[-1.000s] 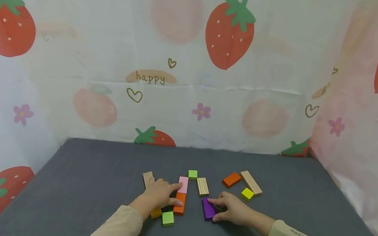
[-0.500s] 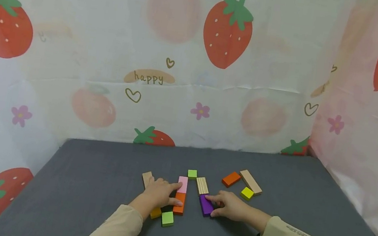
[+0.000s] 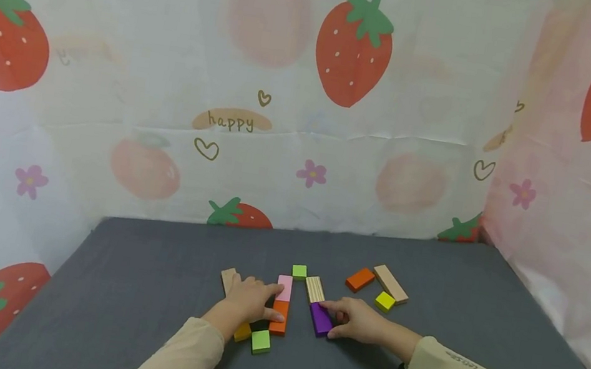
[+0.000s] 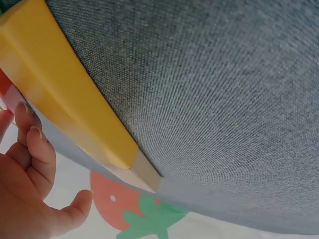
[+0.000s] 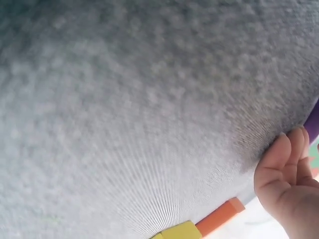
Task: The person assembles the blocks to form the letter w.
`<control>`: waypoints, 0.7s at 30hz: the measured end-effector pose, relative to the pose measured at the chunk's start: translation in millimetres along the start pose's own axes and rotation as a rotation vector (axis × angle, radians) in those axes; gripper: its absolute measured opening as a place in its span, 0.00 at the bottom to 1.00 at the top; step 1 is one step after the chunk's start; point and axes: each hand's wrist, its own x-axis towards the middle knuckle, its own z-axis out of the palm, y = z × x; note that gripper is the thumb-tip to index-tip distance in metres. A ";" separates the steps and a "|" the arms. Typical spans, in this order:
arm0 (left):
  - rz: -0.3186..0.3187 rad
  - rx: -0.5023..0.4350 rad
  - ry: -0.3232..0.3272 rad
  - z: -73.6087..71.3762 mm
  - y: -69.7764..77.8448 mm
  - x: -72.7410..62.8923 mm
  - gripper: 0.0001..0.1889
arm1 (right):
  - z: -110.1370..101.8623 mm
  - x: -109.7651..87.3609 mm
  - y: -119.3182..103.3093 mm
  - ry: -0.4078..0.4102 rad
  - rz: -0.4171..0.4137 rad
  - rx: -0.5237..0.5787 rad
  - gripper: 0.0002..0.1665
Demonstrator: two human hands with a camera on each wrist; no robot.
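My left hand (image 3: 249, 301) reaches over a left-hand row of blocks. Its index fingertip rests on a pink block (image 3: 284, 286), its thumb on the orange block (image 3: 278, 324) below it. Under the hand, a yellow-orange block (image 4: 70, 94) lies end to end with a plain wooden block (image 4: 142, 174); the head view partly hides both. My right hand (image 3: 364, 321) pinches a purple block (image 3: 319, 319) between thumb and index finger. That block's far end meets a striped wooden block (image 3: 315, 289). One green block (image 3: 299, 271) lies between the far ends, another green block (image 3: 261, 342) at the near end.
To the right lie an orange block (image 3: 360, 279), a long plain wooden block (image 3: 391, 284) and a small yellow block (image 3: 385, 302). Dark grey cloth covers the table (image 3: 156, 291). A strawberry-print curtain (image 3: 176, 67) stands behind it and along the sides.
My right hand has slid the purple block forward and slightly left until it meets the striped wooden block. My left hand has stayed in place on the pink and orange blocks.
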 end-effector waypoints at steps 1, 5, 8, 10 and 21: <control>0.000 0.006 0.001 -0.2 0.3 0.2 0.37 | -1.6 -0.7 -0.4 -0.006 -0.001 0.010 0.35; 0.011 0.053 0.001 -1.6 3.1 -0.4 0.36 | -9.5 -7.1 0.6 -0.013 -0.011 0.074 0.36; 0.031 0.086 0.009 -1.7 5.6 -1.5 0.36 | -16.4 -15.6 6.2 0.020 -0.014 0.091 0.34; 0.042 0.091 0.019 -1.2 6.8 -2.1 0.35 | -21.2 -21.9 11.6 0.069 0.001 0.081 0.32; 0.056 -0.045 0.146 0.9 29.8 -2.7 0.37 | -38.1 -41.2 45.3 0.326 0.238 0.023 0.35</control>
